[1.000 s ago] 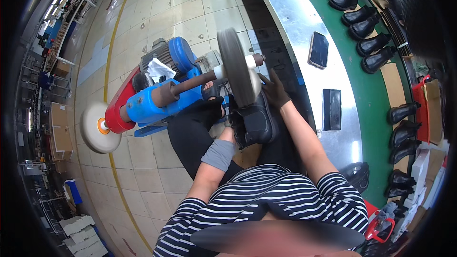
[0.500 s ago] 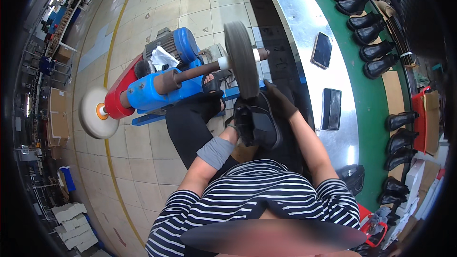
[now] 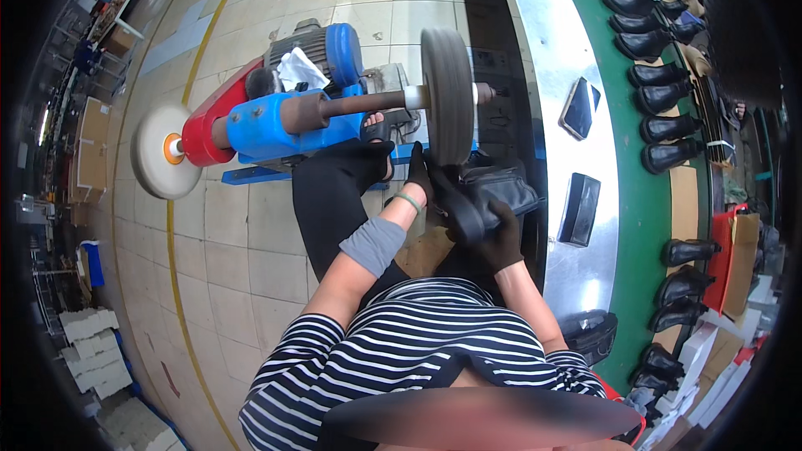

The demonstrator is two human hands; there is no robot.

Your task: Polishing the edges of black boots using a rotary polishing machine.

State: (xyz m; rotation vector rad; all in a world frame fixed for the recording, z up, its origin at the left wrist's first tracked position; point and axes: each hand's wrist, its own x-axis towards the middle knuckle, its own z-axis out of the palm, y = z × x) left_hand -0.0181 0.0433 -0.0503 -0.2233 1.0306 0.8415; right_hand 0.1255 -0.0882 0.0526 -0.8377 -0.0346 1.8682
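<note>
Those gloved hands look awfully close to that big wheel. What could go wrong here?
The left hand and right hand hold a black boot right beside the grey wheel. If it spins, a glove might get caught. The boot might also be snatched from the grip. The bare shaft sits close above the knee, where loose cloth could catch.

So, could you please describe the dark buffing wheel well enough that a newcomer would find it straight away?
Start at the blue and red machine standing on the tiled floor; a shaft runs out of its blue housing toward the metal bench. The dark buffing wheel sits near that end, just above the black shoe held in both gloved hands. Unlike the white wheel at the far end, it is grey-brown.
</note>
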